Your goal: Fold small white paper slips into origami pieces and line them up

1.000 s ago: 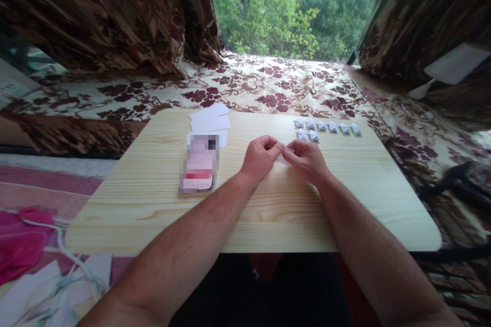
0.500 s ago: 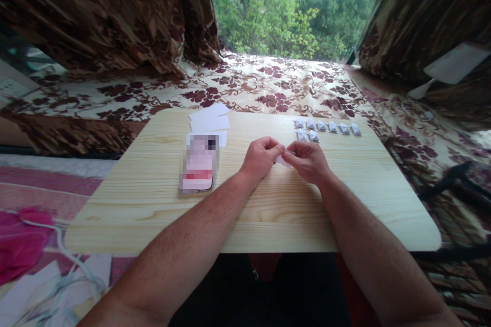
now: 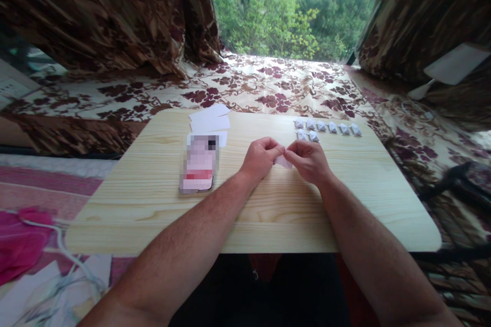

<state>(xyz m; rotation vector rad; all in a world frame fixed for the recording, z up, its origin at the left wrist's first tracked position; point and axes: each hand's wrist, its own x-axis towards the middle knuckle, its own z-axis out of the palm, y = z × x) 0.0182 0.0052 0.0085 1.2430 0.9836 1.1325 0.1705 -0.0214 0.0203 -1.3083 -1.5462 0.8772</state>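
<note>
Between my two hands is a small piece of white paper [image 3: 283, 162], its lower part showing under the fingertips. My left hand [image 3: 261, 156] pinches it from the left, thumb and forefinger pressed together. From the right, my right hand [image 3: 308, 160] pinches the same paper, its fingertips touching those of the left. How the paper is folded is hidden by the fingers. Beyond the right hand, small folded paper shapes [image 3: 332, 128] with raised points sit in two rows, several in the back row and two in the front one.
A phone [image 3: 199, 163], blurred out, lies on the left of the wooden table [image 3: 126, 194]. Its top end overlaps white paper sheets [image 3: 210, 120]. A floral-covered ledge [image 3: 264, 87] runs behind the table. White cables [image 3: 63, 245] and loose papers lie at lower left.
The fingers of my right hand have shifted slightly on the paper, and a little more of it shows below them. The left hand, phone and folded shapes have stayed in place.
</note>
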